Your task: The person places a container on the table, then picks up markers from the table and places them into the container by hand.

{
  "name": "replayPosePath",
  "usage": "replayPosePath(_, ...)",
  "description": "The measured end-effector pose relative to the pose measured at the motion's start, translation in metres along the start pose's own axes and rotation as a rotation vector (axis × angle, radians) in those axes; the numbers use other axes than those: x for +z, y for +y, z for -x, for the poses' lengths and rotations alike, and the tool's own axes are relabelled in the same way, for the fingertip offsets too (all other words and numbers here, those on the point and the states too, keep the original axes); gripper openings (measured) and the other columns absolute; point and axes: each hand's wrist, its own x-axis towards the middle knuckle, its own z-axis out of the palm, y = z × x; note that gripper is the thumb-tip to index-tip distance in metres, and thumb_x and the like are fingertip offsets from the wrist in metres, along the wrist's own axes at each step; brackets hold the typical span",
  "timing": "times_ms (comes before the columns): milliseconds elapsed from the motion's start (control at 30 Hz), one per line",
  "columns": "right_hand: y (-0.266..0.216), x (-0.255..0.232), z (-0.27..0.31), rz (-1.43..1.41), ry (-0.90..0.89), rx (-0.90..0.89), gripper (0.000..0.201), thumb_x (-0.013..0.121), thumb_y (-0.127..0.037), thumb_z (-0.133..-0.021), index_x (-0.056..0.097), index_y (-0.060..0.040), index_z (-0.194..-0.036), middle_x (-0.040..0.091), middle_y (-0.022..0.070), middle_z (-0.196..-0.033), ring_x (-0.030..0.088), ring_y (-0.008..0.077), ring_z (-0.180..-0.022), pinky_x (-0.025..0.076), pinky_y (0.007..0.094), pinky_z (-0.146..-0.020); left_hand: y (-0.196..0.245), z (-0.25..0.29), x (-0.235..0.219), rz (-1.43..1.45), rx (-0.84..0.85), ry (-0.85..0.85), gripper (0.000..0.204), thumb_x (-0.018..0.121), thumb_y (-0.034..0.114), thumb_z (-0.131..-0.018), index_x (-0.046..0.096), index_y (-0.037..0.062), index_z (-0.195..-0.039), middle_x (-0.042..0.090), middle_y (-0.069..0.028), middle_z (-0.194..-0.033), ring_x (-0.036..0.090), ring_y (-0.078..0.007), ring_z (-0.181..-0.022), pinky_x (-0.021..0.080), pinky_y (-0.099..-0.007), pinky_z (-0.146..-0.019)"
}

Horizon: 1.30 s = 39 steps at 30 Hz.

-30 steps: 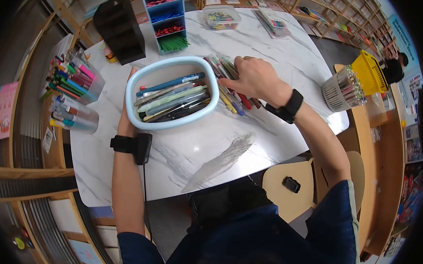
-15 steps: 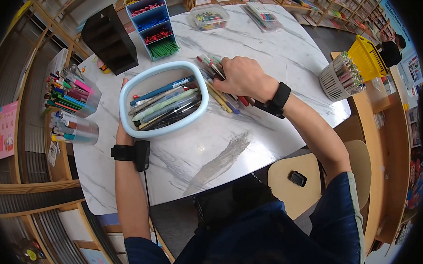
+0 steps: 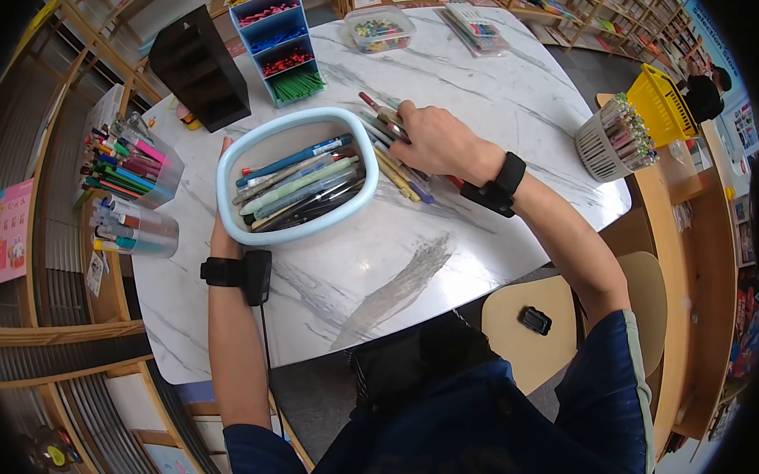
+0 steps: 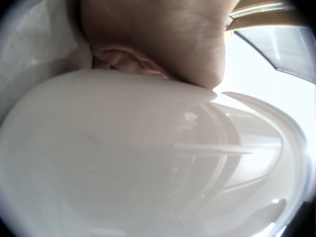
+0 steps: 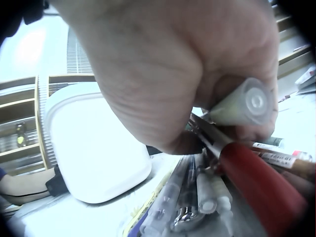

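A light-blue-rimmed bin (image 3: 302,235) holds many pens (image 3: 304,181). My left hand (image 4: 163,39) lies along the bin's outer left side, its palm against the smooth white wall (image 4: 98,148). Most of its fingers are hidden behind the bin in the head view. Just right of the bin, my right hand (image 3: 443,143) grips a few pens over a loose pile. In the right wrist view, a red-barrelled pen (image 5: 261,187) and a clear-ended pen (image 5: 244,103) stick out from its fingers. Loose pens (image 5: 168,202) with clear barrels lie beneath.
Clear cups of markers (image 3: 140,172) stand at the left. Behind the bin are a black holder (image 3: 199,70), a blue tiered organizer (image 3: 276,41) and a clear box (image 3: 380,33). A white pen basket (image 3: 602,144) is at the right edge by a yellow basket (image 3: 666,106).
The head view has shifted slightly. My right hand has moved a little away from me over the loose pile, and gripped pens now protrude past its fingertips. The left hand stays at the bin.
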Motion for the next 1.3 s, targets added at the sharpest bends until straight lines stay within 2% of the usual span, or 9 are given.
replayPosePath(200, 0.016, 0.005, 0.003, -0.177, -0.009, -0.04, 0.035, 0.056, -0.021, -0.093, 0.044, 0.0071, -0.111, 0.064, 0.0306, -0.078, 0.063, 0.0472, -0.075, 0.049, 0.0516, -0.07, -0.002, 0.001, -0.007, 0.002, 0.011, 0.014, 0.049, 0.059, 0.061, -0.091, 0.065, 0.0135, -0.084, 0.063, 0.0008, -0.069, 0.062, -0.0103, -0.056, 0.058, -0.0273, -0.053)
replayPosePath(300, 0.023, 0.002, 0.004, -0.258, 0.053, -0.057, 0.032, 0.053, -0.023, -0.097, 0.044, 0.0032, -0.114, 0.064, 0.026, -0.077, 0.063, 0.0411, -0.071, 0.049, 0.0473, -0.068, -0.002, -0.002, -0.01, 0.001, 0.015, 0.022, 0.049, 0.059, 0.061, -0.091, 0.065, 0.0133, -0.084, 0.064, 0.0006, -0.07, 0.062, -0.0104, -0.056, 0.059, -0.0274, -0.054)
replayPosePath(367, 0.027, -0.01, 0.007, -0.453, 0.144, 0.028, 0.033, 0.054, -0.028, -0.1, 0.045, -0.0008, -0.117, 0.06, 0.0177, -0.072, 0.06, 0.0275, -0.066, 0.048, 0.0394, -0.062, -0.002, -0.007, -0.011, 0.002, 0.017, 0.028, 0.049, 0.059, 0.061, -0.091, 0.065, 0.0131, -0.085, 0.064, 0.0005, -0.07, 0.063, -0.0104, -0.056, 0.059, -0.0274, -0.054)
replayPosePath(433, 0.027, -0.031, 0.011, -0.47, 0.074, 0.172, 0.038, 0.053, -0.032, -0.1, 0.047, -0.0017, -0.121, 0.062, 0.0179, -0.076, 0.062, 0.0272, -0.067, 0.048, 0.0397, -0.063, -0.004, -0.005, -0.014, 0.003, 0.02, 0.034, 0.049, 0.059, 0.061, -0.091, 0.065, 0.013, -0.085, 0.064, 0.0003, -0.071, 0.063, -0.0104, -0.057, 0.059, -0.0274, -0.054)
replayPosePath(500, 0.054, -0.03, 0.011, -0.645, 0.289, 0.132, 0.032, 0.05, -0.03, -0.103, 0.048, -0.0034, -0.121, 0.055, 0.0069, -0.071, 0.053, 0.0142, -0.062, 0.044, 0.0319, -0.057, -0.004, -0.007, -0.015, 0.005, 0.024, 0.039, 0.05, 0.059, 0.062, -0.091, 0.066, 0.0129, -0.085, 0.064, 0.0002, -0.071, 0.063, -0.0105, -0.057, 0.059, -0.0274, -0.055)
replayPosePath(600, 0.071, -0.039, 0.015, -0.769, 0.491, 0.129, 0.024, 0.046, -0.026, -0.105, 0.047, -0.0036, -0.115, 0.051, 0.0018, -0.072, 0.048, 0.0091, -0.061, 0.042, 0.0281, -0.054, -0.005, -0.007, -0.018, 0.006, 0.029, 0.043, 0.05, 0.058, 0.062, -0.091, 0.066, 0.0127, -0.086, 0.065, 0.0, -0.072, 0.063, -0.0105, -0.058, 0.059, -0.0274, -0.055)
replayPosePath(933, 0.102, -0.019, 0.026, -0.666, 0.758, 0.036, 0.016, 0.046, -0.016, -0.105, 0.04, -0.0013, -0.104, 0.059, 0.0096, -0.087, 0.059, 0.0159, -0.081, 0.049, 0.0309, -0.074, -0.007, -0.014, -0.023, 0.0, 0.04, 0.058, 0.051, 0.058, 0.062, -0.091, 0.066, 0.0121, -0.088, 0.066, -0.0008, -0.074, 0.064, -0.0106, -0.06, 0.06, -0.0274, -0.057)
replayPosePath(1100, 0.095, -0.008, 0.026, -0.812, 0.68, -0.037, 0.018, 0.05, -0.017, -0.103, 0.04, -0.0016, -0.107, 0.062, 0.011, -0.091, 0.064, 0.0174, -0.089, 0.05, 0.0322, -0.078, -0.009, -0.016, -0.03, 0.002, 0.039, 0.065, 0.052, 0.058, 0.063, -0.091, 0.066, 0.0117, -0.089, 0.066, -0.0011, -0.076, 0.065, -0.0107, -0.061, 0.06, -0.0275, -0.058)
replayPosePath(1300, 0.101, -0.005, 0.031, -0.832, 0.532, 0.163, 0.02, 0.048, -0.024, -0.104, 0.042, -0.0063, -0.112, 0.064, 0.0055, -0.093, 0.064, 0.0134, -0.088, 0.05, 0.0274, -0.067, -0.007, -0.013, -0.021, 0.021, 0.023, 0.101, 0.05, 0.058, 0.062, -0.091, 0.066, 0.012, -0.089, 0.066, -0.0008, -0.075, 0.065, -0.0101, -0.06, 0.06, -0.0269, -0.055)
